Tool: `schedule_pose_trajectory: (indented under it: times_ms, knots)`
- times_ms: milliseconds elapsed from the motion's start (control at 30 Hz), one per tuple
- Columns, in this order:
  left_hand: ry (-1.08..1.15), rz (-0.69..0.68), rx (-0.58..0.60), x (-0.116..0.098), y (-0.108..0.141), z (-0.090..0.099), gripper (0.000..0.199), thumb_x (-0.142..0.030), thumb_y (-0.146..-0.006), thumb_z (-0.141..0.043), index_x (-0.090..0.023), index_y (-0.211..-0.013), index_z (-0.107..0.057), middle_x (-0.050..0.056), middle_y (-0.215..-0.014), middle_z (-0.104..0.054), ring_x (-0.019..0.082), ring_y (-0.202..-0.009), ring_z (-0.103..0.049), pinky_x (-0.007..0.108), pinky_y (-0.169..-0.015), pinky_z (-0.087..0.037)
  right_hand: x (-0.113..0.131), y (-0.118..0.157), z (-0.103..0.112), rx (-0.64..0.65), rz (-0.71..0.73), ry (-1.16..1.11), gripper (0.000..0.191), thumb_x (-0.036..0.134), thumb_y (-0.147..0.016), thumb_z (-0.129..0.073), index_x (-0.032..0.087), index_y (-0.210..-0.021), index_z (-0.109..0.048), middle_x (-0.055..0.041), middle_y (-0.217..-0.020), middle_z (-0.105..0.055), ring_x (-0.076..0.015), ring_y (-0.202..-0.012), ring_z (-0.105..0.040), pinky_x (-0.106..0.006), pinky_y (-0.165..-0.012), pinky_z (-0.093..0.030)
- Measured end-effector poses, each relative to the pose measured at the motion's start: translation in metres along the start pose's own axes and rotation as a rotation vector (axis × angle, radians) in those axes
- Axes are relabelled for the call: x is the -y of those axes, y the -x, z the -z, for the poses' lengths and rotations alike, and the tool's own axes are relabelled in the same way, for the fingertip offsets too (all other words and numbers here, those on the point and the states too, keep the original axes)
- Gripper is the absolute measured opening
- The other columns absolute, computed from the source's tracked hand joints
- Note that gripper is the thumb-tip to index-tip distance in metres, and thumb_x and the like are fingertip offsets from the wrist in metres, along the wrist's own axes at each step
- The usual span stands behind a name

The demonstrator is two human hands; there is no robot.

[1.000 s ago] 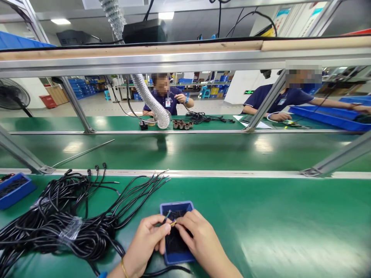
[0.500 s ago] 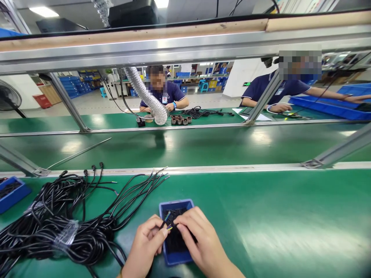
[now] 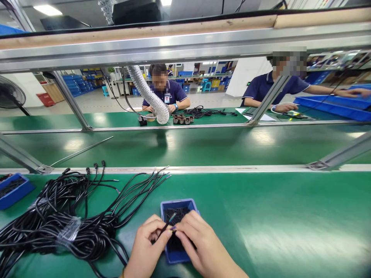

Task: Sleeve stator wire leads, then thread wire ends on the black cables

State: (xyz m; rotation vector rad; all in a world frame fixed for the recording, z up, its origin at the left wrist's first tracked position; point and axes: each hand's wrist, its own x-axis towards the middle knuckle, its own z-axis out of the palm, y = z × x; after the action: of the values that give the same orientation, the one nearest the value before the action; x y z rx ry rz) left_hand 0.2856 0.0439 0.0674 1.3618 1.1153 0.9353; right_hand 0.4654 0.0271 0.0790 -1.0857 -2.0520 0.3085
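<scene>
A black cable (image 3: 165, 228) with thin coloured wires at its stripped end is pinched in my left hand (image 3: 149, 241). My right hand (image 3: 199, 241) has its thumb and fingertips closed on the coloured wires (image 3: 173, 228), touching the left fingertips; any small piece between them is too hidden to tell. Both hands are over a blue bin (image 3: 177, 256) filled with short black pieces (image 3: 176, 212). Left of the hands lies a large heap of coiled black cables (image 3: 87, 239), with several stripped ends pointing to the upper right.
A second blue bin (image 3: 21, 193) stands at the far left. A metal rail (image 3: 217, 169) crosses behind the green table (image 3: 275, 216). Beyond the frame, one person (image 3: 176, 92) sits at another bench and another person (image 3: 261, 90) reaches to a blue tray (image 3: 327, 108).
My fingertips have come closer together over the bin, and the cable end now points more to the upper right. The view has shifted slightly. The person at the right has moved their head left.
</scene>
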Motion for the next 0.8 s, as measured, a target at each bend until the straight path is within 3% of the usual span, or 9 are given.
schedule_pose_trajectory:
  times_ms: [233, 400, 800]
  knots:
    - [0.13, 0.113, 0.015, 0.0, 0.001, 0.001, 0.043, -0.057, -0.078, -0.073, -0.016, -0.072, -0.063, -0.004, -0.065, -0.045, 0.008, -0.048, -0.042, 0.02, -0.046, -0.033, 0.004, 0.003, -0.023, -0.22, -0.192, -0.212, 0.017, 0.018, -0.094, -0.06, 0.022, -0.094, -0.076, -0.0012, -0.068, -0.069, -0.0162, -0.06, -0.06, -0.028, -0.058, -0.049]
    - [0.163, 0.175, 0.037, 0.002, 0.001, 0.002, 0.048, -0.062, -0.077, -0.071, -0.017, -0.073, -0.058, -0.008, -0.049, -0.041, 0.007, -0.044, -0.036, 0.018, -0.046, -0.026, 0.004, 0.002, -0.024, -0.314, -0.382, -0.4, 0.014, 0.024, -0.091, -0.065, 0.025, -0.092, -0.079, -0.001, -0.074, -0.074, -0.0165, -0.065, -0.067, -0.025, -0.061, -0.053]
    - [0.193, 0.192, 0.06, 0.0, 0.002, 0.001, 0.053, -0.067, -0.073, -0.073, -0.017, -0.071, -0.055, -0.008, -0.051, -0.041, 0.006, -0.044, -0.036, 0.018, -0.044, -0.026, 0.004, 0.001, -0.024, -0.281, -0.298, -0.361, 0.014, 0.018, -0.092, -0.064, 0.024, -0.091, -0.076, -0.0006, -0.078, -0.073, -0.0159, -0.068, -0.067, -0.025, -0.065, -0.053]
